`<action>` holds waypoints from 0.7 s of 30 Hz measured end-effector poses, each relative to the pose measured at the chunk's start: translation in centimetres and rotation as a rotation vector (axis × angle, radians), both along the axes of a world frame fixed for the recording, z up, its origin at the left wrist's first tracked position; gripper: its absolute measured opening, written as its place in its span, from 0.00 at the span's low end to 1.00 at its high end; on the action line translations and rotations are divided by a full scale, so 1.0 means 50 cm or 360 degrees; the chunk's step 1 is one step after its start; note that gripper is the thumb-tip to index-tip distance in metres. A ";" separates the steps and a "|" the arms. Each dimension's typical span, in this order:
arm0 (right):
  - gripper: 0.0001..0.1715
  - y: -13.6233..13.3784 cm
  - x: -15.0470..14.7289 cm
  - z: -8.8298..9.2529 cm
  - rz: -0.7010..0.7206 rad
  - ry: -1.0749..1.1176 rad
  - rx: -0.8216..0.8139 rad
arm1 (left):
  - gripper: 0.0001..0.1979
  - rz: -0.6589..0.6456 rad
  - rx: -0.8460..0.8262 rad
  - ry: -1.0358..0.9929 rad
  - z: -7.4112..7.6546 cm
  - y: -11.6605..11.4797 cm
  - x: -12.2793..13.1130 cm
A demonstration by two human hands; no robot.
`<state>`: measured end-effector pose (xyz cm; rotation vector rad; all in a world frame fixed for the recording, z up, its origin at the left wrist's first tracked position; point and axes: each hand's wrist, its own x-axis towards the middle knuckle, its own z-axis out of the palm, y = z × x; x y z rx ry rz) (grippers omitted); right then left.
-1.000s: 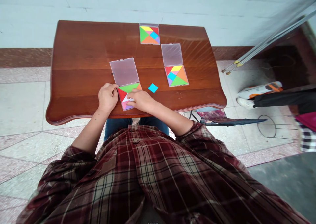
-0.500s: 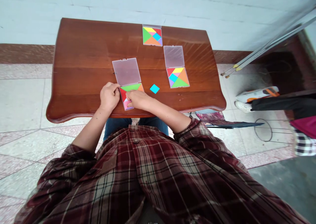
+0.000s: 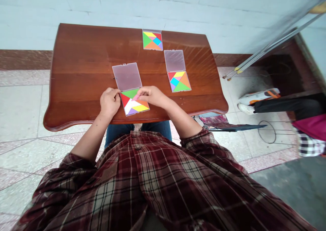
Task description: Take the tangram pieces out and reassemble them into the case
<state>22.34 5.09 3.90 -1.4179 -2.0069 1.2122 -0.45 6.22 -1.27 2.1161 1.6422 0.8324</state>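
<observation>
Pinching a pink piece (image 3: 136, 97) between thumb and fingers, the right hand (image 3: 152, 95) holds it over the middle of the near puzzle box (image 3: 128, 107), on the table (image 3: 84, 71). The left hand (image 3: 110, 102), fingers curled, meets the box's corner at ten o'clock; whether it grips cannot be told. From this box, its open lid (image 3: 127, 77) lies between eleven and twelve o'clock, a second puzzle box (image 3: 175, 60) at two, and a third puzzle box (image 3: 151, 31) between twelve and one.

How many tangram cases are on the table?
3: the far case at the back, the middle case right of centre, the near case by the left hand.
</observation>
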 end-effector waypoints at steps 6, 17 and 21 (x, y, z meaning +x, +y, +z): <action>0.14 -0.033 0.168 -0.041 -0.1093 -0.0313 0.0149 | 0.13 0.0014 0.0049 0.0016 -0.003 0.002 -0.001; 0.25 -0.047 0.118 -0.010 -0.0726 -0.1063 0.0254 | 0.14 0.0014 0.0094 0.0070 -0.007 0.004 -0.008; 0.31 -0.026 0.080 -0.011 -0.0491 -0.1083 0.0180 | 0.14 0.0001 0.0082 0.0070 -0.004 0.004 -0.006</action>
